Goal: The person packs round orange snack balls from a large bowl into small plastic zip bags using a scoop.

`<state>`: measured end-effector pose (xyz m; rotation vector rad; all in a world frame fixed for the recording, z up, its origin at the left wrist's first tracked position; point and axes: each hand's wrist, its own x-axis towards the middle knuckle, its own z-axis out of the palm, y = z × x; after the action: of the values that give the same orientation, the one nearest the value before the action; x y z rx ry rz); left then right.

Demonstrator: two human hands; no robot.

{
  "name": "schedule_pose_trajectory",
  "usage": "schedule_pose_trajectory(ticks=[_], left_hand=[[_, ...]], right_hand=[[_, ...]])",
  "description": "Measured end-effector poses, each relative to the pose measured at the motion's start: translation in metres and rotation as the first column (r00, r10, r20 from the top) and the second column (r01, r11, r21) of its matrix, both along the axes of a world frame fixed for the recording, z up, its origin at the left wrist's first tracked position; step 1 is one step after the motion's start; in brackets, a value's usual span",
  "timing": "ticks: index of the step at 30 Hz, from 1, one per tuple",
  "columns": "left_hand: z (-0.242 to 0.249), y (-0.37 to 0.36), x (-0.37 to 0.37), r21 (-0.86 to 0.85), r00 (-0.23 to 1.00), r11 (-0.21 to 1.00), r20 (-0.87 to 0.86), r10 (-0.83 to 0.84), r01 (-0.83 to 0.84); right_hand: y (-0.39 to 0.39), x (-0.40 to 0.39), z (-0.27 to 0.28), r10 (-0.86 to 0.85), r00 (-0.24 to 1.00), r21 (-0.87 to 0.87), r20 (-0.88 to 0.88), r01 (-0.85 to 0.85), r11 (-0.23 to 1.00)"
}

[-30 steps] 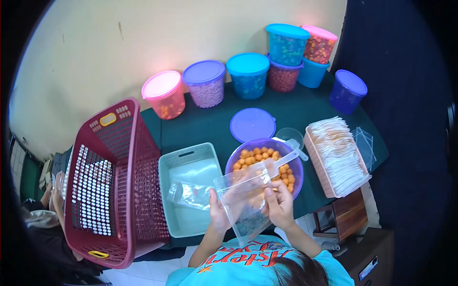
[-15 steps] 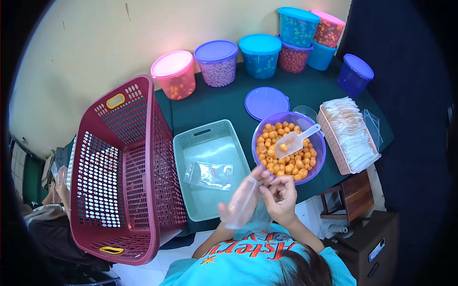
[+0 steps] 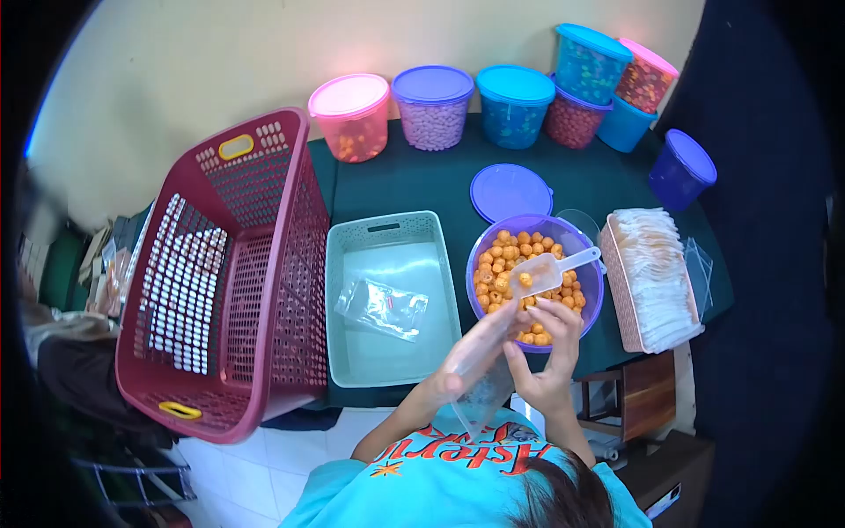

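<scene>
My left hand (image 3: 458, 374) and my right hand (image 3: 550, 348) both hold a clear plastic bag (image 3: 486, 387) in front of my chest, its mouth near the rim of a purple bowl (image 3: 591, 304). The bowl is full of orange snack balls (image 3: 502, 273), and a clear scoop (image 3: 550, 271) lies in it with one ball inside. My right fingers are just below the scoop. A filled clear packet (image 3: 383, 308) lies in the pale green tray (image 3: 348, 352) to the left.
A big maroon laundry basket (image 3: 220, 290) leans at the left. Several lidded tubs of snacks (image 3: 431, 110) line the wall. A loose purple lid (image 3: 510, 192) lies behind the bowl. A pink tray of empty bags (image 3: 651, 277) sits at the right, a dark blue tub (image 3: 682, 169) beyond it.
The bag has been lowered from in front of the bowl toward my chest, with both hands still on it. The view has shifted, so the table objects appear further right and up.
</scene>
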<state>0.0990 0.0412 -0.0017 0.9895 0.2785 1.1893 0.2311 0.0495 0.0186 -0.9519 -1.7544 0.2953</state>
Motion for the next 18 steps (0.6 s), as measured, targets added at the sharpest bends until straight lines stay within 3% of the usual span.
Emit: schedule_pose_trajectory(ticks=[2, 4, 7, 9, 11, 14, 18], left_hand=[[0.000, -0.001, 0.010, -0.014, 1.000, 1.000, 0.007, -0.005, 0.005], [0.002, -0.003, 0.018, -0.078, 0.997, 0.995, -0.037, -0.072, 0.069], [-0.019, 0.004, 0.038, -0.097, 0.998, 0.994, -0.024, -0.055, 0.052], [-0.031, 0.013, 0.054, -0.017, 0.993, 0.998, 0.109, -0.054, 0.057], [-0.027, 0.014, 0.066, -0.021, 0.993, 0.999, 0.113, -0.024, 0.027], [-0.032, 0.014, 0.086, -0.065, 0.989, 0.989, 0.051, 0.139, -0.135], [-0.035, 0.014, 0.099, -0.053, 0.966, 0.973, 0.122, 0.228, -0.223]], right_hand=[[0.005, 0.013, 0.016, 0.102, 0.994, 0.013, 0.049, -0.103, 0.995], [0.015, 0.026, 0.021, 0.314, 0.929, 0.033, 0.196, -0.326, 0.945], [0.030, 0.042, 0.010, 0.333, 0.926, 0.164, 0.176, -0.361, 0.918], [0.036, 0.048, 0.004, 0.350, 0.924, 0.186, 0.153, -0.375, 0.908], [0.043, 0.055, -0.002, 0.366, 0.922, 0.203, 0.126, -0.385, 0.900], [0.054, 0.066, -0.010, 0.379, 0.916, 0.251, 0.133, -0.401, 0.881], [0.062, 0.078, -0.013, 0.436, 0.892, 0.253, 0.121, -0.453, 0.855]])
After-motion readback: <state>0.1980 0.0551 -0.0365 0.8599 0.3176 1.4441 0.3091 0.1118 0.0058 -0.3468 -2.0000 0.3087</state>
